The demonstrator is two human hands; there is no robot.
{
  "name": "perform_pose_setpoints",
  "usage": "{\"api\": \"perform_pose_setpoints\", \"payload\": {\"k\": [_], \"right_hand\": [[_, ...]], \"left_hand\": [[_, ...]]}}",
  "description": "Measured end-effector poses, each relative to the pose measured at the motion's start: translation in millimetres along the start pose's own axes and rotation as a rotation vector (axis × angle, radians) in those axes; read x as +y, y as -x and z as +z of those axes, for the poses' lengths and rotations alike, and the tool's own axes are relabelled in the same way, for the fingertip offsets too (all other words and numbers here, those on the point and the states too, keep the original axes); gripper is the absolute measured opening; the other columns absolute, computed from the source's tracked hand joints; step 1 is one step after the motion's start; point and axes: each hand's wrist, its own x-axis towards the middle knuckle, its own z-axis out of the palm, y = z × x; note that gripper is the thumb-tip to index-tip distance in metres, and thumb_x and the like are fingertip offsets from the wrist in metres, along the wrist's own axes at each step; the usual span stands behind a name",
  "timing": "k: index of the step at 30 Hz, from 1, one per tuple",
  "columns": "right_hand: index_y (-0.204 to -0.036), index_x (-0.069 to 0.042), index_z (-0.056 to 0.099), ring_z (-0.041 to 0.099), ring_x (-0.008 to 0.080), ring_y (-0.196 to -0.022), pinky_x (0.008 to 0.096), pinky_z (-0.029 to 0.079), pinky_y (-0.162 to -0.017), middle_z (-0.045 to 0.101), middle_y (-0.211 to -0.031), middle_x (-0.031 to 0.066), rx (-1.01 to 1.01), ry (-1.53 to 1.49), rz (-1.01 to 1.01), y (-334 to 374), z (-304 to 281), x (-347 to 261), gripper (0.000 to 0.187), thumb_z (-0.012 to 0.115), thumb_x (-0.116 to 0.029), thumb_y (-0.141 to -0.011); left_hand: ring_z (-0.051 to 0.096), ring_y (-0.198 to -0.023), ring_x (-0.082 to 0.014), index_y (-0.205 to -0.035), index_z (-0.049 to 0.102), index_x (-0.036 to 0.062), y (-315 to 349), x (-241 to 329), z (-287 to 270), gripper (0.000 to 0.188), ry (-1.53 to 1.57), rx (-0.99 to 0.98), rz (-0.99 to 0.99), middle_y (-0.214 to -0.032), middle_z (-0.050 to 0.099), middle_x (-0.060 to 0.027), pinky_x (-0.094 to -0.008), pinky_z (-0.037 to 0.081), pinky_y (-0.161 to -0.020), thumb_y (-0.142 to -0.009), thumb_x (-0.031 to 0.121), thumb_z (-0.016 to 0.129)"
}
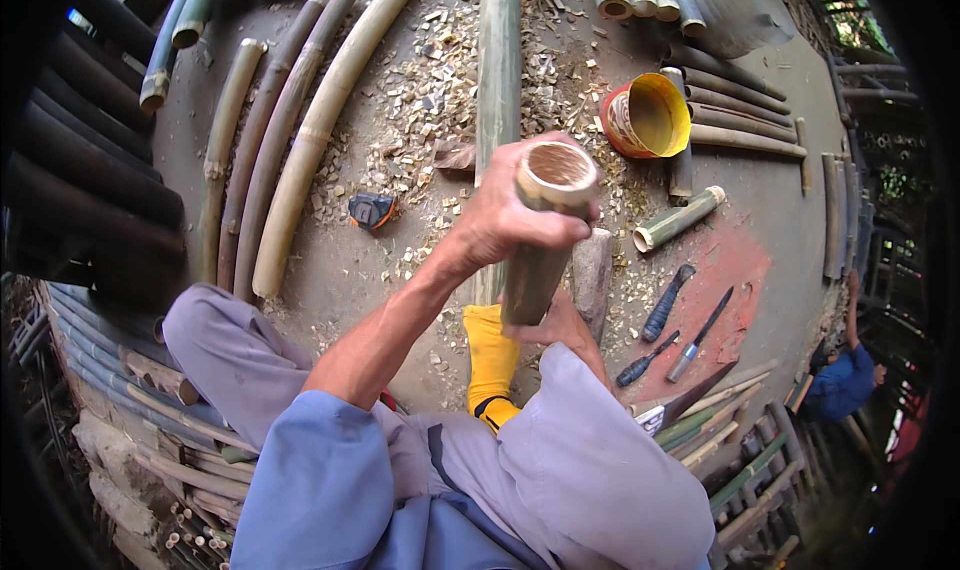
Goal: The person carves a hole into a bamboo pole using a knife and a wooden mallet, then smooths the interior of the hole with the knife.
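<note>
I hold a short hollow bamboo tube [535,260] upright in front of me, its open end facing up. My left hand [500,215] is wrapped around the tube's top rim. Lower down, my right hand [562,322] grips the same tube just above my knee, partly hidden behind it. My foot in a yellow sock [490,355] rests on a long green bamboo pole [497,70] that runs away from me across the floor.
Wood chips litter the floor. Curved bamboo poles [300,140] lie at the left, an orange tape measure [372,210] beside them. A yellow-lined bucket [645,120], a short bamboo piece [680,218], a wooden block [592,270], blue-handled chisels [666,303] and a blade [690,400] lie at the right. Another person [845,380] crouches far right.
</note>
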Motion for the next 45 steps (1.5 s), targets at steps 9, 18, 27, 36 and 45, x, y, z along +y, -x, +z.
{"api": "perform_pose_setpoints", "payload": {"k": [9, 18, 27, 36, 45], "right_hand": [[-0.113, -0.001, 0.060, 0.060, 0.0192, -0.097, 0.0317, 0.047, -0.088, 0.063, -0.107, 0.0086, 0.372, 0.289, -0.274, -9.3, 35.4, -23.2, 0.048, 0.078, -0.016, -0.070], [-0.114, 0.000, 0.059, 0.060, 0.0198, -0.098, 0.0331, 0.046, -0.091, 0.063, -0.109, 0.0097, 0.362, 0.288, -0.272, -12.8, 41.4, -36.9, 0.048, 0.074, -0.017, -0.072], [-0.116, 0.002, 0.057, 0.059, 0.0203, -0.100, 0.0345, 0.045, -0.094, 0.062, -0.111, 0.0107, 0.457, 0.430, -0.287, -14.2, 28.8, -72.7, 0.048, 0.070, -0.019, -0.074], [-0.132, 0.007, 0.046, 0.051, 0.0371, -0.120, 0.0459, 0.037, -0.106, 0.056, -0.125, 0.0247, 0.831, 0.659, -1.133, 89.3, -19.4, -240.1, 0.063, 0.042, -0.042, -0.092], [-0.126, -0.004, 0.056, 0.059, 0.0359, -0.110, 0.0512, 0.036, -0.104, 0.062, -0.120, 0.0167, 0.336, 1.077, -0.660, 7.3, 12.2, -195.3, 0.043, 0.056, -0.021, -0.087]], "left_hand": [[0.062, -0.075, -0.0255, -0.103, 0.060, 0.0035, 49.4, -32.9, 56.2, 0.047, -0.754, 0.452, 0.722, -0.090, 0.063, -0.0094, -0.0372, 0.046, -0.067, -0.060, 0.007, 0.079], [0.063, -0.082, -0.0259, -0.097, 0.061, 0.0046, 70.6, -55.2, 57.9, 0.040, -0.728, 0.345, 0.785, -0.087, 0.063, -0.0078, -0.0408, 0.047, -0.077, -0.064, 0.019, 0.079], [0.061, -0.075, -0.0259, -0.090, 0.060, 0.0070, 45.6, -47.8, 40.0, 0.037, -0.746, 0.378, 0.693, -0.080, 0.061, -0.0074, -0.0384, 0.044, -0.069, -0.058, 0.015, 0.077], [0.063, -0.086, -0.0273, -0.100, 0.061, 0.0059, 36.5, -52.6, 39.9, 0.045, -0.729, 0.301, 0.610, -0.092, 0.064, -0.0088, -0.0377, 0.047, -0.075, -0.060, 0.014, 0.080], [0.060, -0.080, -0.0342, -0.100, 0.059, 0.0014, 41.6, -62.2, 32.6, 0.048, -0.667, 0.403, 0.630, -0.089, 0.062, -0.0148, -0.0429, 0.047, -0.074, -0.059, 0.018, 0.078]]}}
